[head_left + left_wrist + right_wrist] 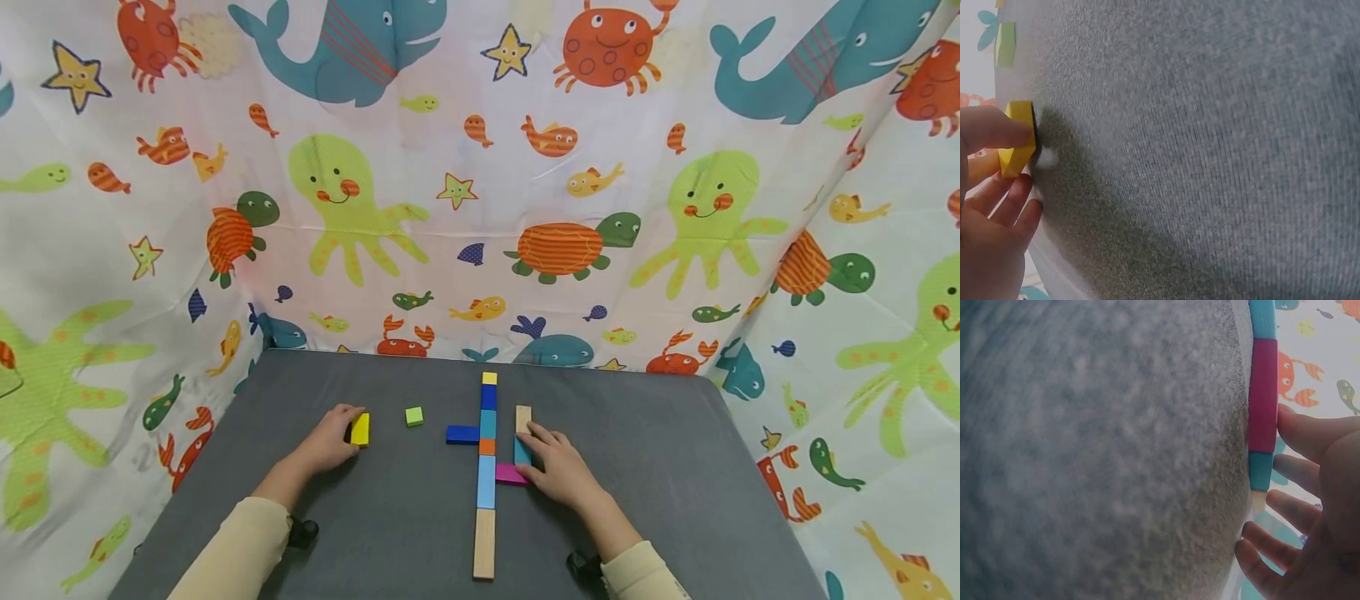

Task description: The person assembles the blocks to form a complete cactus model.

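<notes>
My left hand (330, 440) pinches a yellow block (362, 431) at the left of the grey table; in the left wrist view the thumb lies across the yellow block (1019, 112). The right hand (561, 468) has its fingers spread and loosely bent beside a short side branch of blocks. Its thumb is at the end of a magenta block (1263, 394), and its index finger at a teal block (1260, 470). Beyond the teal piece lies a plain wooden block (522, 415), in line with it. The magenta block joins this branch to a long central row.
The central row runs away from me: a plain wooden block (484, 546), light blue block (486, 483), orange block (487, 447), teal block (488, 422), dark blue block (489, 397) and yellow block (489, 378). A blue block (462, 435) juts left. A green cube (414, 417) lies apart.
</notes>
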A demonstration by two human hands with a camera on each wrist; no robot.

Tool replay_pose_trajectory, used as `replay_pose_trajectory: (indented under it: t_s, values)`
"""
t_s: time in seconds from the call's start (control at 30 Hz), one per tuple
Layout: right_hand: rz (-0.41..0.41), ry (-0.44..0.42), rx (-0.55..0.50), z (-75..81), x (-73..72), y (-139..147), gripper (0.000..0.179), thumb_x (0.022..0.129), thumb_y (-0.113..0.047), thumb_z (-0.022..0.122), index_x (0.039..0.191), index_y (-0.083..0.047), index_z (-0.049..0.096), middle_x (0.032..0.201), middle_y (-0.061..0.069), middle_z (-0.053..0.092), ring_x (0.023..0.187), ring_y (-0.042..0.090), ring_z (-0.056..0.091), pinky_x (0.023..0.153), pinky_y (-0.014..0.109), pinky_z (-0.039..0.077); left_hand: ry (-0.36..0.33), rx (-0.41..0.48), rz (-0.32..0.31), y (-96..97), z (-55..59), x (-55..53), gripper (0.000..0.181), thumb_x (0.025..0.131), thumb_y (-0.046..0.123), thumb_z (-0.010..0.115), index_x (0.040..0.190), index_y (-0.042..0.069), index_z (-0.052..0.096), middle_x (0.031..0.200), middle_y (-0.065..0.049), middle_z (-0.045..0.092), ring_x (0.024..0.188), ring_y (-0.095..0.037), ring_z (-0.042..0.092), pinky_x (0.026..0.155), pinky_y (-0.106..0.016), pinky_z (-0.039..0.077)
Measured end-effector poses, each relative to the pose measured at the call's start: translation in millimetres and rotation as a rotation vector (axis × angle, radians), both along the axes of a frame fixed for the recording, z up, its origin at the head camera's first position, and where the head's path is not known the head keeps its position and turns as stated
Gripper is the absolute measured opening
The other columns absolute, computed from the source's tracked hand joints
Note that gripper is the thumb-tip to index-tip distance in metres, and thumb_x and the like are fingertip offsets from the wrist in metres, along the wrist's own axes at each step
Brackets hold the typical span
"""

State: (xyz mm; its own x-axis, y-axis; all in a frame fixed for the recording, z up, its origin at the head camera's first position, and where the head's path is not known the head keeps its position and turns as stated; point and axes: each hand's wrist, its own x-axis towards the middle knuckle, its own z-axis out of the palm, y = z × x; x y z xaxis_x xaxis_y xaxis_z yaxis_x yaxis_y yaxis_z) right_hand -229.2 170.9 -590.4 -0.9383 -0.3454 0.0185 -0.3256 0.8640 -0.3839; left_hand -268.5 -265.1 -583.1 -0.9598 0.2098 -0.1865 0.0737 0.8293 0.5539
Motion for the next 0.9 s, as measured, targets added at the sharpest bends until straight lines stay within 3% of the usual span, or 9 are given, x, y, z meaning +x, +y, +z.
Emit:
replay_pose_trajectory:
  t_s: [0.33, 0.67, 0.9]
  values:
    - [0.002, -0.014, 0.006, 0.0, 0.3, -0.5, 0.064, 0.093, -0.045, 0.070, 0.149, -0.022, 0.052, 0.160, 0.007, 0.040, 0.138, 0.038, 0.044, 0.107, 0.060, 0.044, 0.074, 0.051, 0.056, 8.2, 1.7, -6.2, 0.066, 0.088, 0.016, 0.075, 0.146, 0.000, 0.047, 0.145, -0.022, 0.046, 0.129, -0.037, 0.048, 0.111, -0.059, 0.040]
    - [-0.010, -0.004, 0.011, 0.0, -0.5, -0.2, 0.063, 0.093, -0.046, 0.070, 0.149, -0.023, 0.052, 0.161, 0.005, 0.040, 0.138, 0.036, 0.044, 0.108, 0.059, 0.044, 0.132, 0.066, 0.012, 41.9, 24.2, -20.2, 0.067, 0.087, 0.020, 0.078, 0.146, 0.004, 0.050, 0.144, -0.018, 0.049, 0.125, -0.034, 0.051, 0.109, -0.055, 0.043]
    - [-0.009, -0.013, 0.015, 0.4, -0.5, -0.4, 0.063, 0.094, -0.047, 0.069, 0.150, -0.024, 0.051, 0.161, 0.004, 0.039, 0.139, 0.037, 0.043, 0.108, 0.059, 0.044, 0.156, 0.086, -0.005, 67.6, 28.1, -27.2, 0.069, 0.087, 0.019, 0.078, 0.148, 0.004, 0.049, 0.144, -0.018, 0.048, 0.125, -0.034, 0.051, 0.108, -0.054, 0.045]
